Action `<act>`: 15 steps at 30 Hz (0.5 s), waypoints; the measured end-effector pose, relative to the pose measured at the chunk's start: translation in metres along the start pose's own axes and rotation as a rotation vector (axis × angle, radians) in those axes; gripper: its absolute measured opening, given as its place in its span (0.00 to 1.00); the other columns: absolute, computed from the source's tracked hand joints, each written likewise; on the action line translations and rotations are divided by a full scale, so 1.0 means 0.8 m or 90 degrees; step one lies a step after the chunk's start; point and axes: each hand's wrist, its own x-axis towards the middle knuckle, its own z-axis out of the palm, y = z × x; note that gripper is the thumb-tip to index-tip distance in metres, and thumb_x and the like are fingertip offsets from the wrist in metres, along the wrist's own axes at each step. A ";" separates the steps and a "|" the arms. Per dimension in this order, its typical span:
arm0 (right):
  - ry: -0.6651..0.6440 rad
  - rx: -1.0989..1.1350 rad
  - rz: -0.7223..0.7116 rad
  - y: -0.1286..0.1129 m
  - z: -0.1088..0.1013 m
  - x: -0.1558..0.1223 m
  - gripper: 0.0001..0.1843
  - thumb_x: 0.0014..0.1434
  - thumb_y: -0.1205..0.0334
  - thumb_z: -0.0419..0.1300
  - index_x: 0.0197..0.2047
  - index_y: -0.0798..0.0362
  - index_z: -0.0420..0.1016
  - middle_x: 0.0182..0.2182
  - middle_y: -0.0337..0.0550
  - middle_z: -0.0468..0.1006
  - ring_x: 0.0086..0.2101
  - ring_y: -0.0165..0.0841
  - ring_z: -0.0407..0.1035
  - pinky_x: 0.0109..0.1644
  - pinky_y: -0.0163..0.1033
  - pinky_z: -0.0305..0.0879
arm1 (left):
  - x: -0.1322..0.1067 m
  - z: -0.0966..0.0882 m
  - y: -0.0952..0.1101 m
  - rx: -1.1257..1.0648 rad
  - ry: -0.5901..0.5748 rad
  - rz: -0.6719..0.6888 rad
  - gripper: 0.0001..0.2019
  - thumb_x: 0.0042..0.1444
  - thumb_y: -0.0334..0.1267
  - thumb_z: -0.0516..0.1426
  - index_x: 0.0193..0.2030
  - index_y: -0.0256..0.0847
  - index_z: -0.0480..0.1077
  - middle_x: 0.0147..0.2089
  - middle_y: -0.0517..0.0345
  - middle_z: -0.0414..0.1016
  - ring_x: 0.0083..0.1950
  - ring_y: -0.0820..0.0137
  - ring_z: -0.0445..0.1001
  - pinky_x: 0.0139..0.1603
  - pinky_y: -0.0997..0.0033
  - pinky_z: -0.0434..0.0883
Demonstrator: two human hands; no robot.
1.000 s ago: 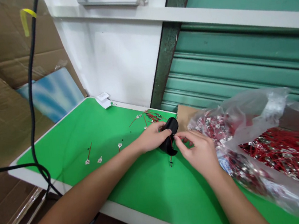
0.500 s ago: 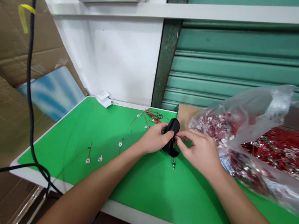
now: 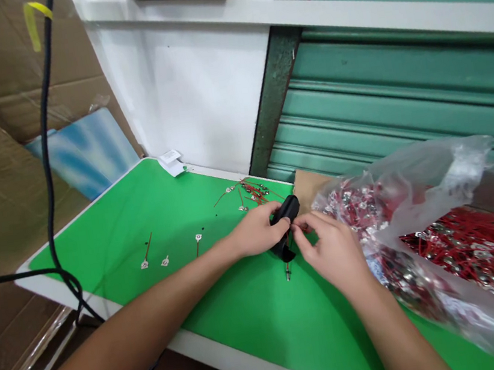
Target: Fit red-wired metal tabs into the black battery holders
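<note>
My left hand [image 3: 258,231] is closed around a black curved plastic casing [image 3: 290,206], its thumb lying along the side of the opening. Close against that opening, my right hand [image 3: 330,244] has thumb and forefinger pinched together. Whatever is between those fingertips is too small to make out. A short red wire shows inside the casing. Just below the casing a small metal contact [image 3: 288,275] shows against the green table top [image 3: 251,324]. Beyond my left hand lies a loose pile of red wires with metal contacts [image 3: 254,192].
Clear plastic bags [image 3: 438,184] full of red wired contacts [image 3: 483,251] crowd the right side. Single metal tabs [image 3: 165,261] and wired tabs [image 3: 144,263] lie at left. Folded white paper [image 3: 172,163] sits at the back edge. A black cable [image 3: 47,163] hangs at left.
Both hands stay at the casing, which has tilted slightly and shifted a little to the right. The view has moved slightly; the pieces on the table lie as before.
</note>
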 end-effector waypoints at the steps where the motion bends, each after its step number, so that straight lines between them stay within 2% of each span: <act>1: -0.002 0.007 0.001 0.000 0.000 0.000 0.08 0.65 0.64 0.57 0.35 0.53 0.75 0.30 0.40 0.77 0.25 0.32 0.70 0.31 0.38 0.58 | 0.001 0.000 0.000 -0.013 -0.001 -0.006 0.14 0.63 0.34 0.54 0.51 0.32 0.74 0.47 0.51 0.78 0.45 0.68 0.74 0.48 0.71 0.69; 6: 0.011 0.034 -0.001 0.001 0.003 0.001 0.08 0.67 0.64 0.56 0.36 0.53 0.74 0.30 0.39 0.76 0.23 0.30 0.68 0.32 0.37 0.58 | 0.004 -0.001 0.002 -0.087 -0.007 -0.059 0.12 0.62 0.33 0.53 0.48 0.32 0.73 0.43 0.54 0.77 0.39 0.71 0.71 0.41 0.75 0.68; 11: 0.016 0.011 -0.005 -0.002 0.006 0.000 0.08 0.67 0.64 0.55 0.36 0.53 0.74 0.30 0.39 0.77 0.23 0.30 0.67 0.32 0.38 0.58 | 0.004 -0.002 0.004 -0.118 -0.003 -0.079 0.12 0.62 0.34 0.53 0.47 0.32 0.74 0.40 0.56 0.75 0.39 0.71 0.70 0.42 0.74 0.67; 15: 0.047 -0.045 0.000 -0.007 0.007 -0.002 0.09 0.68 0.62 0.56 0.36 0.52 0.75 0.29 0.40 0.76 0.27 0.33 0.70 0.32 0.38 0.58 | 0.003 0.001 0.008 -0.159 0.004 -0.097 0.12 0.63 0.35 0.52 0.47 0.33 0.74 0.40 0.58 0.75 0.39 0.72 0.69 0.42 0.75 0.66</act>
